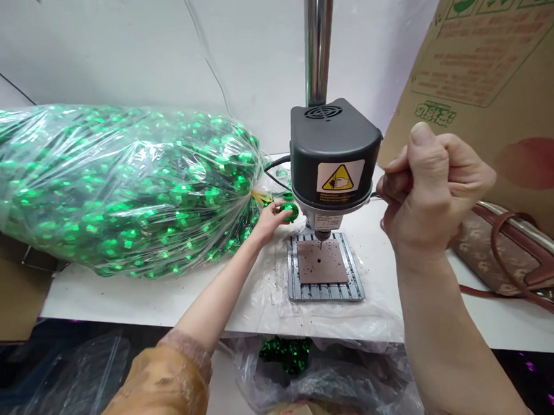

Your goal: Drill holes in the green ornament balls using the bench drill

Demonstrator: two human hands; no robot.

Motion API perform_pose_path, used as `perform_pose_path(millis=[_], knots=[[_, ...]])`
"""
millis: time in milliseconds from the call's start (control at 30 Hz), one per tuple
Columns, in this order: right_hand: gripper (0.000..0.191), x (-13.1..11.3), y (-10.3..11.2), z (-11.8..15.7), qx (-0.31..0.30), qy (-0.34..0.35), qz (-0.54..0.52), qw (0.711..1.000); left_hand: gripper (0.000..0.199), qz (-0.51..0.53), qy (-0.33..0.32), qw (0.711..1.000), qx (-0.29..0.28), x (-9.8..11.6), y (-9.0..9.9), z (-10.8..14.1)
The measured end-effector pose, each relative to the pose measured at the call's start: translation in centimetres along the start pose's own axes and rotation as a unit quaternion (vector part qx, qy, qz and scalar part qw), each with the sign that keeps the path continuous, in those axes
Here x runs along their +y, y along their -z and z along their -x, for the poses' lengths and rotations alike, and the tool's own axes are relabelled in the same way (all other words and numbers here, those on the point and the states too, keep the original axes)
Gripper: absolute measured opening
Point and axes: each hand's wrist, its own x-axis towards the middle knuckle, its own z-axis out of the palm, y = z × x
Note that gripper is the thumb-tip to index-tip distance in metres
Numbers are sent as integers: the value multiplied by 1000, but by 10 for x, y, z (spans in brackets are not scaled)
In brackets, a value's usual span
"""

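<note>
A shiny green faceted ball [290,212] is pinched in the fingers of my left hand [271,222], just left of the drill chuck. The small bench drill press [333,142] has a black motor housing with a yellow warning label. Its thin bit [320,245] points down over a brown square board [331,269] with a dark hole, lying on the slotted metal base [326,293]. At the right of the housing my right hand [427,187] is closed around the press's feed handle, which the fingers mostly hide.
A large clear bag [118,185] of green balls lies tied at the left. More green balls [287,354] sit in plastic below the table edge. A cardboard box [494,97] and a brown patterned handbag [506,251] stand right. A metal column [318,44] rises behind.
</note>
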Motion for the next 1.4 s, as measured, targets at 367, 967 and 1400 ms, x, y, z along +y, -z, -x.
perform_pose_path(millis=[367, 967, 1400], knots=[[38, 1, -2, 0, 9, -10, 17, 1000, 73, -18, -1, 995, -101, -29, -8, 95], [37, 0, -1, -1, 0, -7, 7, 1000, 62, -124, -73, 986, -81, -35, -40, 112], [44, 5, 8, 14, -16, 74, 67, 995, 67, -84, -87, 985, -125, -49, -42, 112]])
